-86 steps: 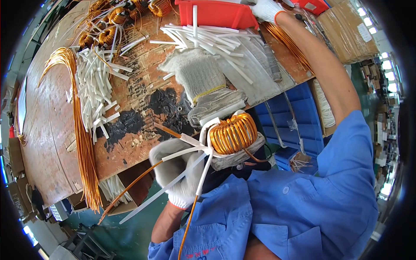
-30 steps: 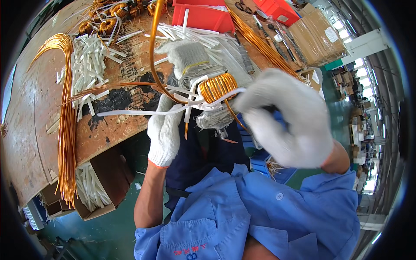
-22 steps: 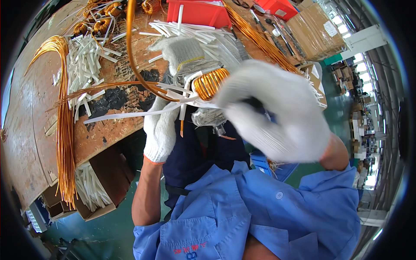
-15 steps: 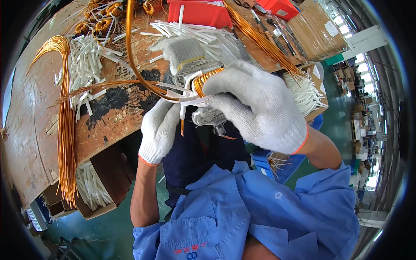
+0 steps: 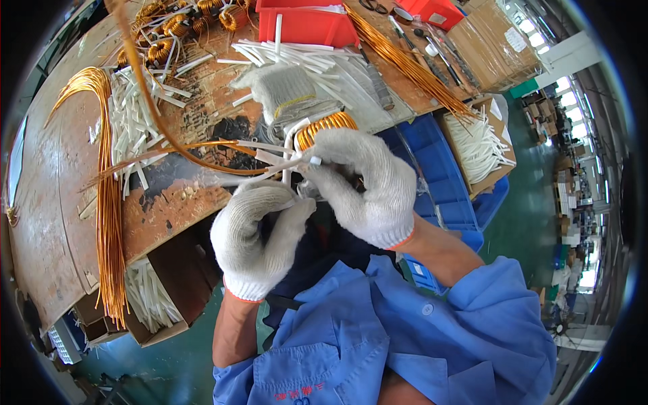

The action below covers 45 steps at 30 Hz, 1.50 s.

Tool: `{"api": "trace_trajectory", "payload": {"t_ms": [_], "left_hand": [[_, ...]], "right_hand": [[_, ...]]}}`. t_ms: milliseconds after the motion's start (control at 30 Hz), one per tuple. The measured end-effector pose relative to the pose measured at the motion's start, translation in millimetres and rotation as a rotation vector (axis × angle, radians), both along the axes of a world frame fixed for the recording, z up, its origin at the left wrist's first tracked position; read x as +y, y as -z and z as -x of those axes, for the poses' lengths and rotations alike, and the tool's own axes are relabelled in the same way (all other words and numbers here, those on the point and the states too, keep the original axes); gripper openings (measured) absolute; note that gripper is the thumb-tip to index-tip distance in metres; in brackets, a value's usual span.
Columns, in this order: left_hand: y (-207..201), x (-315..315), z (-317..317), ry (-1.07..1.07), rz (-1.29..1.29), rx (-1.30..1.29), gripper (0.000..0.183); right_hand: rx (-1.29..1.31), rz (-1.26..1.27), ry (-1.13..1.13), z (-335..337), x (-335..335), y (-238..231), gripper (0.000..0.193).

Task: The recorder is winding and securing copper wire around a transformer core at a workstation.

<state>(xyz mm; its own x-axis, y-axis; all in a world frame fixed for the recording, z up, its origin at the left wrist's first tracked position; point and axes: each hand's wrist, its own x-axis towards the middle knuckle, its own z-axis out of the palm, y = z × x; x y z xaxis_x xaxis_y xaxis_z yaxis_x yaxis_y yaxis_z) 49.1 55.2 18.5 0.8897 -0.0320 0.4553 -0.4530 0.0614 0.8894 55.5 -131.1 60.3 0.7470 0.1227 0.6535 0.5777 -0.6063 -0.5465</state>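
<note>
Both my hands wear white knitted gloves. My right hand [image 5: 374,185] is closed around the lower part of a copper-wound ring coil [image 5: 327,127], whose orange windings show above the fingers. White sleeves [image 5: 289,143] stick out of the coil beside them. From it, copper wires [image 5: 209,144] stretch left, and a thick wire loop [image 5: 152,111] bows up past the table. Just below the coil, my left hand [image 5: 253,236] is curled, thumb and fingertips pinched near the sleeve ends; what lies between them is hidden. A grey-white cloth pad [image 5: 283,88] lies behind the coil.
White sleeves [image 5: 131,115] and a copper wire bundle [image 5: 104,196] lie at left, finished coils [image 5: 177,25] at the back. A red bin [image 5: 307,27], tools [image 5: 439,57] and more wires [image 5: 398,57] stand beyond. Sleeve-filled boxes [image 5: 158,331] and blue crates [image 5: 432,172] flank the table edge.
My right hand has moved left and down and turned, still on the coil. My left hand has dropped a little and curled its fingers. The wire loop has swung left.
</note>
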Motion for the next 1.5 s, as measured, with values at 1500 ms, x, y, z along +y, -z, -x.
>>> {"api": "trace_trajectory", "payload": {"t_ms": [1500], "left_hand": [[-5.7,-7.0,-2.0,-0.052,-0.16,0.004,0.018]], "right_hand": [[-0.203,0.528,-0.167,-1.0,-30.8,-11.8,0.028]]}}
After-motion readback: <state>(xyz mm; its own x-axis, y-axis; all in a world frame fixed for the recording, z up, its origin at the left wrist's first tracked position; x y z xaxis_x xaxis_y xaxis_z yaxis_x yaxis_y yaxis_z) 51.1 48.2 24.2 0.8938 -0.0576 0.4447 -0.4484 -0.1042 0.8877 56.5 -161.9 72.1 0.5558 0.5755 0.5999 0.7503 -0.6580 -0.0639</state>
